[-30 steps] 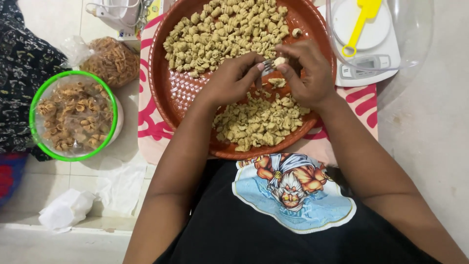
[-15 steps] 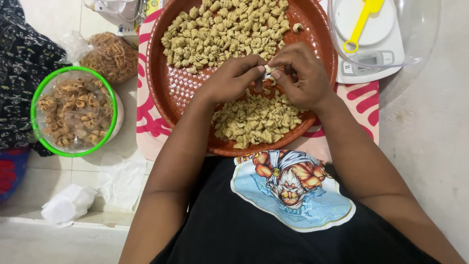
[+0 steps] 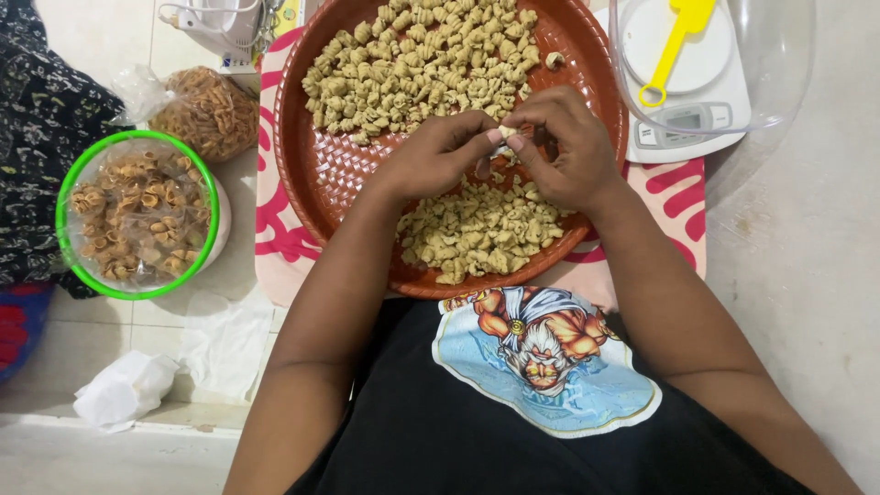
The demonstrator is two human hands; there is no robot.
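A small pale dough piece (image 3: 507,133) was pinched between the fingertips of both hands above the middle of the round reddish woven-pattern tray (image 3: 316,174). The left hand (image 3: 440,156) and the right hand (image 3: 564,147) were curled nearly closed around it. Ridged, shell-shaped dough pieces (image 3: 412,64) lay heaped on the tray's far side, with another heap (image 3: 477,234) nearer. Left of the tray stood a green-rimmed clear container (image 3: 137,215) of browned shells.

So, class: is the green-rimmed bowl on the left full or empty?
Nearly full: the green-rimmed bowl holds browned shell-shaped pieces heaped close to its rim.
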